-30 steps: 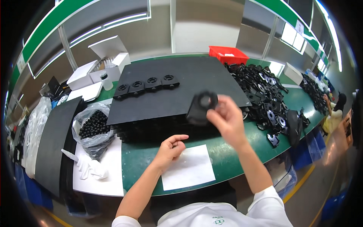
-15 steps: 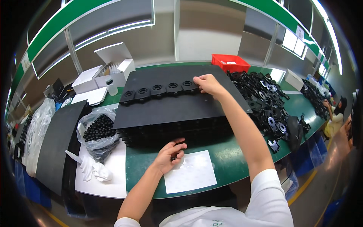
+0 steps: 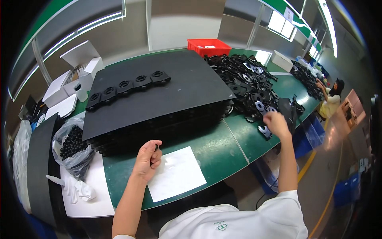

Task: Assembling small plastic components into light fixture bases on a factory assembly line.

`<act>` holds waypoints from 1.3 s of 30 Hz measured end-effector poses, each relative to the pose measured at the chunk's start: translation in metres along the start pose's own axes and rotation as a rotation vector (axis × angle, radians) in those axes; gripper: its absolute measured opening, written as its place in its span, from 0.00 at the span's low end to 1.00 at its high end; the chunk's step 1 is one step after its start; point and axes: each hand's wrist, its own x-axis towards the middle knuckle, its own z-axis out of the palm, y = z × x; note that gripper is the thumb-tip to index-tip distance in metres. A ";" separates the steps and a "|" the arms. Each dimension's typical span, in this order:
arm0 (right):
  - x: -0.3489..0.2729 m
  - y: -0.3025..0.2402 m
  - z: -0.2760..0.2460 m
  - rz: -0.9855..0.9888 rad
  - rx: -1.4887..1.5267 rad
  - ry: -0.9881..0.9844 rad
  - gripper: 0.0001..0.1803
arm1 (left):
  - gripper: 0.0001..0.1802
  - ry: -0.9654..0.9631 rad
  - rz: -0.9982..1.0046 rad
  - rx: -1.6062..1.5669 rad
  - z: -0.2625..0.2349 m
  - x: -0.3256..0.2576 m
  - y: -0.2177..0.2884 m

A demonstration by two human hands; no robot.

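Atop sheets point(image 3: 179, 95), ringed matte-black parts point(image 3: 125, 90), left fingers point(image 3: 155, 159) curled, right fingers point(image 3: 272, 116) bent, holds unclear

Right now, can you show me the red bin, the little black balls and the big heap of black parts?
Red bin point(image 3: 219, 51): head view, on its front wall.
Little black balls point(image 3: 73, 142): head view, middle of the bunch.
Heap of black parts point(image 3: 246, 83): head view, middle of the heap.

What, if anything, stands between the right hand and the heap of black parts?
Nothing visible does. The right hand is at the near edge of the heap of black parts; whether it touches one is unclear.
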 end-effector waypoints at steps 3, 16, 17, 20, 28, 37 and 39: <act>-0.043 0.015 0.029 0.049 -0.107 -0.054 0.10 | 0.12 -0.002 -0.017 -0.035 0.005 0.000 0.003; -0.077 -0.060 0.024 -0.338 -0.005 0.323 0.04 | 0.12 0.027 0.050 0.096 0.002 -0.004 0.002; -0.077 -0.072 0.021 -0.292 0.136 0.306 0.03 | 0.12 0.017 0.049 0.085 0.002 -0.004 0.002; -0.082 -0.108 0.023 -0.170 0.680 0.165 0.04 | 0.13 0.010 0.058 0.068 -0.003 -0.005 0.000; -0.122 -0.197 0.082 -0.108 1.504 -0.390 0.14 | 0.10 -0.017 -0.001 -0.002 -0.001 -0.003 0.004; -0.133 -0.223 0.116 -0.176 1.361 -0.388 0.06 | 0.11 -0.021 0.049 -0.038 -0.005 -0.002 0.003; -0.134 -0.222 0.118 -0.209 1.276 -0.367 0.06 | 0.11 -0.019 0.048 -0.047 -0.006 -0.002 0.003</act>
